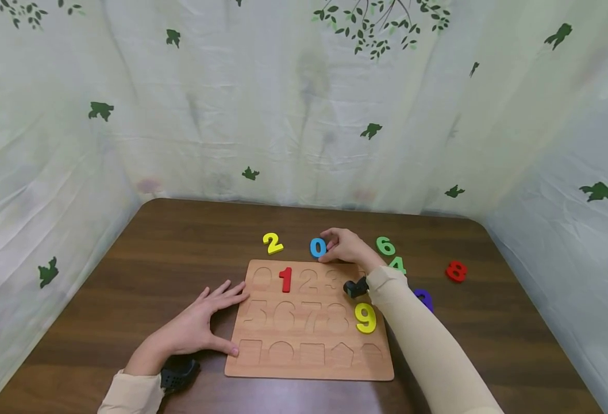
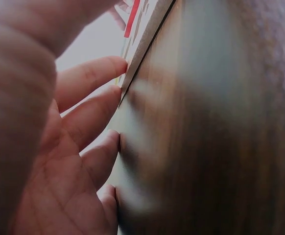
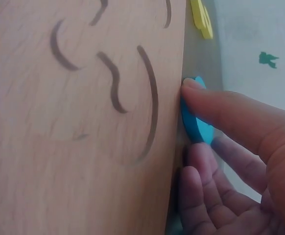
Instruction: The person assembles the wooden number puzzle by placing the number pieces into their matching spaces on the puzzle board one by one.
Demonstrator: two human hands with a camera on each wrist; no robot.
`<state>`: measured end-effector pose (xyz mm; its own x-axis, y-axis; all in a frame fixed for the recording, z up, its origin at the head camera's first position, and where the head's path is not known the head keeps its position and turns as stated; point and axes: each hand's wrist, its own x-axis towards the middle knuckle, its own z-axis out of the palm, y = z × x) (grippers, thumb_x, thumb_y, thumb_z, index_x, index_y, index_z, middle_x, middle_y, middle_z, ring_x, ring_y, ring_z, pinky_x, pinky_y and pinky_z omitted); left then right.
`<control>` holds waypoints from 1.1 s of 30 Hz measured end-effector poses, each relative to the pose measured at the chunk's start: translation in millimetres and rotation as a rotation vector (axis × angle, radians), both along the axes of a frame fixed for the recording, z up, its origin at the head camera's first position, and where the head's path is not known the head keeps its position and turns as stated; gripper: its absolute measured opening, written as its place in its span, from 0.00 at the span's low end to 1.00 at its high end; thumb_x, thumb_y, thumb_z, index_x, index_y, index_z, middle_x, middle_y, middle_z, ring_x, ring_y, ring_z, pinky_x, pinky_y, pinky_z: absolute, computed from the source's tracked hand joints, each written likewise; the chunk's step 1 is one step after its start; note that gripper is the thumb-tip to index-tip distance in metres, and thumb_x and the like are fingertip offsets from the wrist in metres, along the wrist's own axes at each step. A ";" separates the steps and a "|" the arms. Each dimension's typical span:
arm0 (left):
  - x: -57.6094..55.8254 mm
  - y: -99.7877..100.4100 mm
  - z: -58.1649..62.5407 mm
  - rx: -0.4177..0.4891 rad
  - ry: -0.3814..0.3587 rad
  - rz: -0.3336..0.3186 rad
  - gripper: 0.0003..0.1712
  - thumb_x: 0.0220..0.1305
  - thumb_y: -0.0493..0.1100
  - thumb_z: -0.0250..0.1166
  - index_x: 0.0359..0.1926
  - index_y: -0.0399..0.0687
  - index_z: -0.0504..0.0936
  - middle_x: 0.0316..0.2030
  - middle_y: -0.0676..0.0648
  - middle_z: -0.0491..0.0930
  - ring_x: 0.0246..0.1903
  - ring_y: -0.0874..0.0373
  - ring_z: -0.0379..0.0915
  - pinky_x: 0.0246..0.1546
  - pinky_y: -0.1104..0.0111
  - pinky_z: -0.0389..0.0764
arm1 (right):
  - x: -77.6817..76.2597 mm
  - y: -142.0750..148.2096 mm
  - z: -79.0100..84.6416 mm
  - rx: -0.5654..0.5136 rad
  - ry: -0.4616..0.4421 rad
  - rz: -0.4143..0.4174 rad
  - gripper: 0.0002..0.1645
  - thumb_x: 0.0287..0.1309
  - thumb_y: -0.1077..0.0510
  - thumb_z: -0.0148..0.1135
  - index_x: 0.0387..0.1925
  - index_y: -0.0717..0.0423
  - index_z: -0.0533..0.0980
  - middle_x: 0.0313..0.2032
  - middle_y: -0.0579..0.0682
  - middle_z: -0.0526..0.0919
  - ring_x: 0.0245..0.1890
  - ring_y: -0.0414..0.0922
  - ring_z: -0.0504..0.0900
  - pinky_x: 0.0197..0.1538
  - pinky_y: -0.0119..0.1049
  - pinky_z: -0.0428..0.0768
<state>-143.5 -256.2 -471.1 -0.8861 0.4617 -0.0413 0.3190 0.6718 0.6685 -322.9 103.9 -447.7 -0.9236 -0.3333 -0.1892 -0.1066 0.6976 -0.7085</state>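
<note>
A wooden number puzzle board lies flat on the table, its recesses outlined in rows. My left hand has its fingers spread against the board's left edge, and in the left wrist view two fingertips meet that edge. Behind the board, my right hand pinches a blue number 0 between thumb and fingers; the right wrist view shows the thumb on the blue 0. A red number 1 sits in the top row. On the board's right side lies a yellow number 9.
A yellow number 2 lies behind the board. To the right are a green number 6, a green number 4, a red number 8 and a purple piece partly hidden by my right sleeve. A patterned curtain surrounds the table.
</note>
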 end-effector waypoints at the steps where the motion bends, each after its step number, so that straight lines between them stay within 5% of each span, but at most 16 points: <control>1: -0.1 0.1 0.0 0.001 0.001 0.000 0.65 0.41 0.69 0.86 0.80 0.56 0.71 0.84 0.45 0.60 0.85 0.30 0.43 0.79 0.25 0.36 | -0.5 0.0 -0.5 -0.002 -0.003 -0.002 0.39 0.58 0.56 0.82 0.70 0.54 0.77 0.43 0.54 0.83 0.42 0.48 0.78 0.49 0.38 0.81; 33: 0.3 -0.9 -1.0 0.013 0.023 -0.004 0.64 0.41 0.69 0.86 0.79 0.56 0.73 0.83 0.46 0.63 0.84 0.30 0.44 0.79 0.26 0.37 | -4.4 -11.6 -3.4 0.074 0.039 -0.033 0.40 0.56 0.51 0.84 0.68 0.53 0.79 0.40 0.53 0.86 0.40 0.47 0.80 0.48 0.38 0.80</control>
